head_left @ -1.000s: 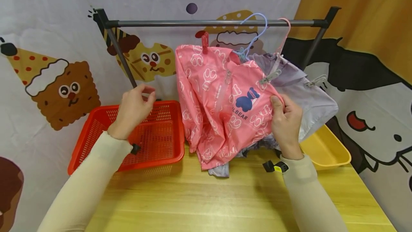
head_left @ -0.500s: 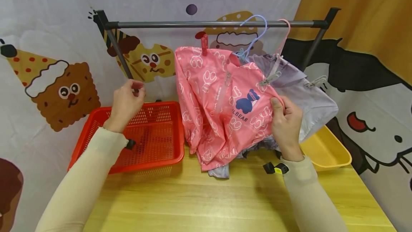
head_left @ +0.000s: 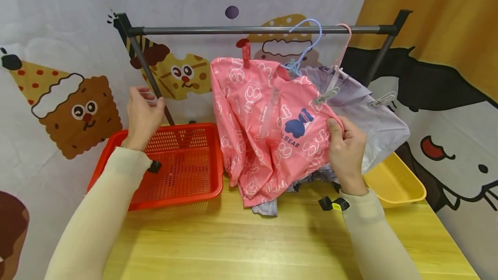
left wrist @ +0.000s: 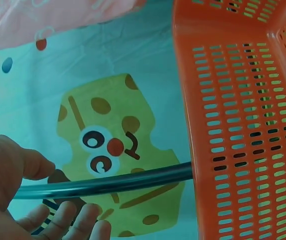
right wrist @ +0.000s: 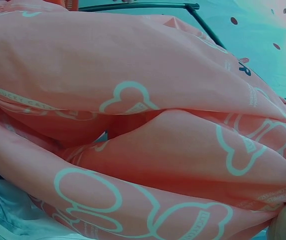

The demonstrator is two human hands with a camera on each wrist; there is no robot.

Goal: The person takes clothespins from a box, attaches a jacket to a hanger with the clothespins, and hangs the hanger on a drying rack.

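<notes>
A pink jacket (head_left: 268, 128) with white outlines and a blue bear print hangs from a blue hanger (head_left: 310, 46) on the rack's bar. One red clothespin (head_left: 247, 55) grips its left shoulder, and a pale clothespin (head_left: 327, 95) sits at the other shoulder. My right hand (head_left: 347, 154) pinches the jacket's edge on the right, thumb on top. In the right wrist view the pink fabric (right wrist: 133, 165) fills most of the picture. My left hand (head_left: 144, 118) is raised over the red basket's back left corner, fingers loosely bent, holding nothing; the left wrist view shows thumb and fingers apart near the rack post.
A red perforated basket (head_left: 175, 198) stands on the wooden table (head_left: 249, 245) at left. Behind the jacket, a greyish-lilac garment (head_left: 383, 126) hangs from a pink hanger (head_left: 344, 44) with another pale clothespin (head_left: 383, 98). A yellow basin (head_left: 397, 185) sits at right, below the metal rack (head_left: 218, 30).
My left hand has moved left and up, away from the jacket, and its fingers have spread a little. My right hand keeps its pinch on the jacket in the same place.
</notes>
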